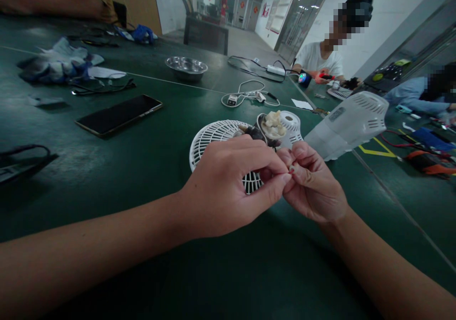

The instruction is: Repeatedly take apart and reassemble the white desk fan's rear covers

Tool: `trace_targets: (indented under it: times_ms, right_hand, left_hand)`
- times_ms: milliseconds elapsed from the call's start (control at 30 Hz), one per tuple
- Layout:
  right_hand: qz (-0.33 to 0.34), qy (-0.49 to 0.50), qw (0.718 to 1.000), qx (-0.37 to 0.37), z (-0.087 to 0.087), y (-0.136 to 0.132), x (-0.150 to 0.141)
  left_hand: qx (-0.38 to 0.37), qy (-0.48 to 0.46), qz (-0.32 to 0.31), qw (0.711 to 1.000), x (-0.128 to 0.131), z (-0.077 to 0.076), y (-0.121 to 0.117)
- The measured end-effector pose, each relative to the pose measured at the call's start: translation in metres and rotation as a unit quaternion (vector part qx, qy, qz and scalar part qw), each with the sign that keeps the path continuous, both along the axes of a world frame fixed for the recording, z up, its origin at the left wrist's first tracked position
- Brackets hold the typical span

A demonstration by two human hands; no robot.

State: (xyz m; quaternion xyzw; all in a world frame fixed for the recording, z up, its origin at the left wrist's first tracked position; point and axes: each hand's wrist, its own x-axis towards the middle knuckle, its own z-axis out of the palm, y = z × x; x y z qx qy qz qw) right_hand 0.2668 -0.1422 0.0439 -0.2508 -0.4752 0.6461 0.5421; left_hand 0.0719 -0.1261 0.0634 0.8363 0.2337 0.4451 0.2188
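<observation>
My left hand and my right hand meet with fingertips pinched together above the table. Between them shows a tiny red strand that looks like a wire, with a small pale bit beside it. Just behind my hands lies a white round fan grille, partly covered by my left hand. A dark motor part with a yellowish-white lump on it rests over the grille. To its right are a white vented cover and a white fan body lying at a slant.
A black phone lies at left, near bundled gloves. Farther back are a metal bowl, a white cable and a power strip. An orange-and-black tool is at right. Other people sit around the green table.
</observation>
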Motion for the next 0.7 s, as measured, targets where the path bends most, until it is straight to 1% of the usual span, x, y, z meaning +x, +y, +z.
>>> trace_targets:
  times_ms: [167,367,533,700]
  right_hand:
    - [-0.005,-0.021,1.000,0.012,0.0001,0.0001,0.0003]
    - [-0.011,-0.014,1.000,0.002,0.0027,0.0001,-0.0024]
    - [-0.030,-0.020,0.999,-0.005,0.0029,-0.0008,-0.0040]
    - [-0.022,-0.019,1.000,-0.003,0.0030,-0.0004,-0.0031]
  left_hand:
    - [-0.001,0.006,0.000,1.000,0.0004,-0.0001,-0.0010]
    - [0.001,0.008,-0.006,1.000,0.0006,0.0012,-0.0009]
    - [0.000,0.005,-0.005,1.000,0.0001,-0.0017,-0.0010]
    - [-0.004,0.002,-0.004,1.000,0.0004,-0.0026,-0.0014]
